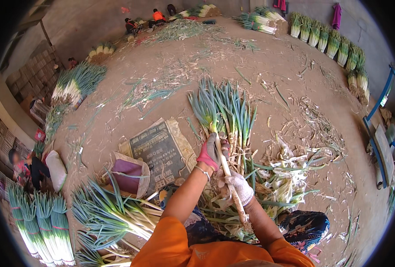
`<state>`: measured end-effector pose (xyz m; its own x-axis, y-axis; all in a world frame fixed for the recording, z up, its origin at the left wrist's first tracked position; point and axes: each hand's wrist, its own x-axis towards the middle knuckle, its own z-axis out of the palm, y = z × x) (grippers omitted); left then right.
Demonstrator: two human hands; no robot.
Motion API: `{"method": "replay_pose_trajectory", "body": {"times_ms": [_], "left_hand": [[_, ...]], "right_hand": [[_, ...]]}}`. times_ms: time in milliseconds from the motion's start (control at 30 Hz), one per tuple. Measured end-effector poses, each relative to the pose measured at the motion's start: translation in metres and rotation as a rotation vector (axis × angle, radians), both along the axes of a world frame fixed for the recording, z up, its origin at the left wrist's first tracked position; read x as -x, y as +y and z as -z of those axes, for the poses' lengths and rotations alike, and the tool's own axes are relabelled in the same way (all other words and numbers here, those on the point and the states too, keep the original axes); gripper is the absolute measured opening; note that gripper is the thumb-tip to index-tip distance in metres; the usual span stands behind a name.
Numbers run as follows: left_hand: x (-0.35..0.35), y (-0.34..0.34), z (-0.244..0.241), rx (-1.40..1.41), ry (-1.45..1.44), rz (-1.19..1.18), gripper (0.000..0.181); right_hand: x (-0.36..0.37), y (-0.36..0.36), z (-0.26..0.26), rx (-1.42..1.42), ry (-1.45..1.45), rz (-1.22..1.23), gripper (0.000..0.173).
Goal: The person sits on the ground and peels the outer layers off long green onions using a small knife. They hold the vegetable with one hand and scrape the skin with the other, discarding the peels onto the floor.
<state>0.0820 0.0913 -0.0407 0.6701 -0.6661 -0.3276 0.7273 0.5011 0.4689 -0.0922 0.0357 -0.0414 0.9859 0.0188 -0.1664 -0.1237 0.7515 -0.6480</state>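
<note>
My left hand (211, 153), in a pink and grey glove, grips one long green onion (223, 162) around its upper stalk. In a white knit glove, my right hand (240, 187) closes on the same stalk lower down. Its brown, rooted end points back at my body, and the green leaves fan out ahead. Just beyond my hands lie several more green onions (234, 116) with dry brown skins. Stripped leaves and pale peelings (286, 177) are heaped to the right of my hands and between my legs.
Left of me lies a pile of clean white-stemmed onions (127, 210), with tied bundles (45, 223) standing farther left. A printed sack (159, 153) lies flat ahead-left. A seated person (30, 167) is at far left. A blue metal frame (378, 147) stands at right.
</note>
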Motion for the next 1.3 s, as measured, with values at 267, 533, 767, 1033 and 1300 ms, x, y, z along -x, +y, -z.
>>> {"method": "replay_pose_trajectory", "body": {"times_ms": [267, 533, 767, 1033, 1300], "left_hand": [[-0.036, 0.010, 0.002, 0.044, 0.129, -0.057, 0.023], [-0.118, 0.093, 0.030, -0.148, -0.278, -0.246, 0.028], [-0.190, 0.199, 0.024, -0.118, -0.264, -0.482, 0.027], [-0.172, 0.444, -0.012, -0.417, -0.348, -0.474, 0.033], [0.051, 0.600, 0.206, -1.092, 0.411, -0.892, 0.022]], "right_hand": [[0.055, 0.001, 0.008, -0.041, 0.112, -0.034, 0.044], [0.165, -0.007, -0.037, 0.491, 0.222, -0.161, 0.036], [0.227, -0.031, -0.064, 0.570, 0.179, -0.190, 0.027], [0.133, -0.147, 0.053, 2.123, 0.726, -0.528, 0.039], [-0.039, -0.134, 0.133, 1.771, 0.367, -0.088, 0.056]]}}
